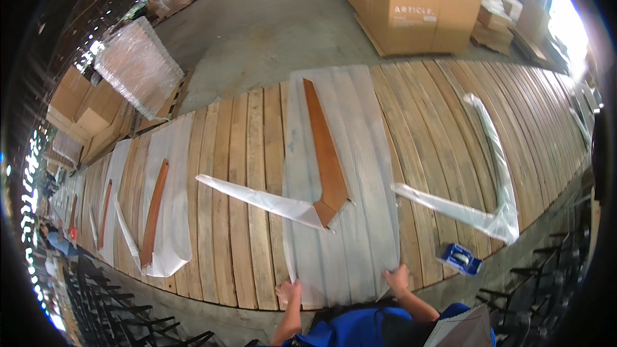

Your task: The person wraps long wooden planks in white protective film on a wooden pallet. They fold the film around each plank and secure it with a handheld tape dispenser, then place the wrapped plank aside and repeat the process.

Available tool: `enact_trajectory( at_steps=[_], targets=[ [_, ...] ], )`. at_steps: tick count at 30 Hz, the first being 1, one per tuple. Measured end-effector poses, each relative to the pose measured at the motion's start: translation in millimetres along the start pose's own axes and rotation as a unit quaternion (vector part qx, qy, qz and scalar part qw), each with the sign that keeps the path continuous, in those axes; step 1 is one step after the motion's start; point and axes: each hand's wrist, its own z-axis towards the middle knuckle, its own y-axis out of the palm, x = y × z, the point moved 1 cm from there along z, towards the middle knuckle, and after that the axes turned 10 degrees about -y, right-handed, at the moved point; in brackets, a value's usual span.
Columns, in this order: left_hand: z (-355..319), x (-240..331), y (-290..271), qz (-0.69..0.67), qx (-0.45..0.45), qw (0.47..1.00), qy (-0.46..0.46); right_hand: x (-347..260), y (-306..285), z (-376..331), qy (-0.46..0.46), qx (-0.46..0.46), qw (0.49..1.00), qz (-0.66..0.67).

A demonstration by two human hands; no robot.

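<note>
A translucent white foam sheet (pixel 353 244) lies lengthwise across the slatted wooden table in front of me. My left hand (pixel 290 291) pinches its near left corner, and my right hand (pixel 396 278) has its fingers closed at the near right edge. On the sheet rests a V-shaped reddish-brown wooden piece (pixel 324 148). One of its arms is bare and points away from me; the other, wrapped in white foam (pixel 263 202), reaches left past the sheet onto the slats. Small pins or screws stick out near its corner.
A fully wrapped angled piece (pixel 504 186) lies to the right, with a blue tape dispenser (pixel 461 258) near it. Further left are more half-wrapped wooden pieces (pixel 154 212) on foam sheets. Large cartons (pixel 411 6) stand beyond the table (pixel 238 218); black metal frames (pixel 122 315) crowd its near side.
</note>
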Motion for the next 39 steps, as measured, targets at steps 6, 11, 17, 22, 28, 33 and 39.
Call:
enact_trajectory(
  at_steps=[6, 11, 17, 22, 28, 33, 39],
  targets=[
    [-5.1, -25.7, 9.9, -0.186, -0.220, 0.957, 0.037, 6.1, 4.4, 29.4, -0.045, -0.271, 0.961, -0.028],
    [-38.2, -0.8, -41.1, -0.312, -0.447, 0.838, -0.020, -57.7, -42.4, 30.1, -0.108, -0.383, 0.907, 0.139],
    [-28.4, 144.4, -111.5, -0.544, -0.525, 0.655, 0.014, -170.3, -41.7, 141.4, -0.144, -0.362, 0.863, 0.322],
    [60.3, 288.2, -111.5, -0.743, -0.411, 0.524, -0.072, -283.8, -29.8, 267.9, -0.031, -0.161, 0.768, 0.619],
    [59.7, 354.6, -79.5, -0.535, -0.291, 0.762, 0.220, -301.8, 4.5, 279.9, -0.133, 0.073, 0.857, 0.492],
    [-26.5, 350.7, -34.0, 0.024, -0.108, 0.680, 0.725, -227.6, -7.9, 129.3, -0.164, 0.306, 0.889, 0.299],
    [-33.7, 417.3, 0.6, 0.196, -0.012, 0.590, 0.783, -186.5, 34.7, 138.3, 0.033, 0.193, 0.841, 0.505]
  ],
)
